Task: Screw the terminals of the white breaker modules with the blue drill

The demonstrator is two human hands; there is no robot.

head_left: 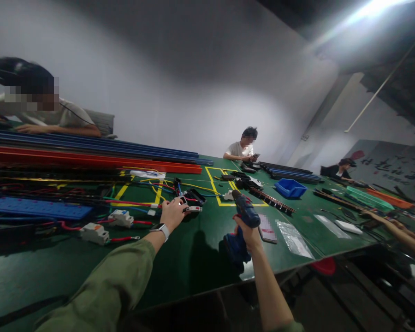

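Observation:
My right hand [246,230] is wrapped round the grip of a blue and black cordless drill [248,211]. The drill's chuck points away from me, towards a small white part [229,195] on the green table. To the left, my left hand [174,213], with a watch at the wrist, has its fingers closed on a small white circuit breaker [194,209] with a red mark. Black parts [196,195] and several coloured wires lie just beyond it. Two more white circuit breakers, one upper [121,218] and one lower [95,234], rest left of my forearm with red wires attached.
Long red rails [90,158] and blue rails [100,144] run along the far left. A blue bin [290,188], a phone [268,229] and a plastic bag [294,240] are on the right. Co-workers sit across the table; another person's arm [394,227] reaches in from the right.

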